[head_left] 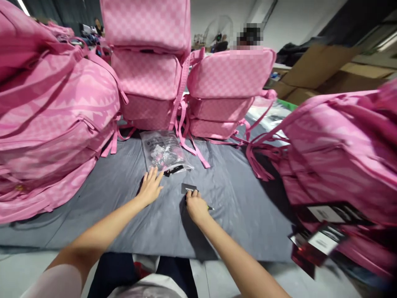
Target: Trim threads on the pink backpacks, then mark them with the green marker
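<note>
My left hand [151, 187] lies with its fingers spread on the grey cloth, fingertips at the near edge of a clear plastic bag [161, 150]. Small clear and pink pieces show inside that bag, and a black strip [174, 170] lies at its opening. To the right, my right hand [196, 203] has its fingers curled onto the lower edge of a small black tag [187, 188] with white print. A thin pointed tool [211, 208] with a yellow-green part sticks out from under this hand; the palm hides the rest.
Pink backpacks flank the grey-covered table [235, 198]: a large one [77, 95] at left, another [338, 145] at right with hang tags [325, 240]. Checkered pink backpacks [145, 74] stand behind, straps trailing forward. Cardboard boxes [319, 70] and a person [251, 35] are beyond.
</note>
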Demonstrator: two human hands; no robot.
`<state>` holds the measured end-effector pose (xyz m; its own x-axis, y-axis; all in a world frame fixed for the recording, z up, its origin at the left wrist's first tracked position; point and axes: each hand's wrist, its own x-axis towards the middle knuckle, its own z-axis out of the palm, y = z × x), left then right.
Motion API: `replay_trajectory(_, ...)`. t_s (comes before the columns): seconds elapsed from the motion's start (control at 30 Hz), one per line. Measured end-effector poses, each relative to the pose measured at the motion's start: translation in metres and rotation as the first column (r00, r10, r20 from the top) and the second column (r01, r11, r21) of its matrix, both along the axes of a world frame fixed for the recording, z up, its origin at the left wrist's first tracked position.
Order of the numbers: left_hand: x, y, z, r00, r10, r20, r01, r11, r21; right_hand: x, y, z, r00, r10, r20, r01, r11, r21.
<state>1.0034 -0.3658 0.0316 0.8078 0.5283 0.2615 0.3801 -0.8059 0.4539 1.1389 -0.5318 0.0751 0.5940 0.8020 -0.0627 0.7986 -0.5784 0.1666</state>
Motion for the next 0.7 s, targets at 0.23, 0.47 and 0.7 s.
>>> replay_trajectory(0.23, 0.017, -0.075, -0.009, 0.978, -0.197, 0.065, 0.199, 0.98, -0.029, -0.011, -0.016, -0.003, 0.97, -0.075, -0.233, 0.131, 0.964, 0.232)
replay_trajectory(0.47, 0.016, -0.046, -0.007, 0.977, 0.146, 0.157, -0.137, 0.989, -0.063, -0.002, 0.005, 0.014, 0.661, -0.073, -0.747, 0.504, 0.781, 0.369)
replay_trajectory(0.7, 0.033, 0.036, 0.004, 0.939, 0.292, 0.181, -0.309, 0.949, 0.071, 0.0, 0.103, 0.026, 0.218, 0.218, -0.951, 0.724, 0.618, 0.307)
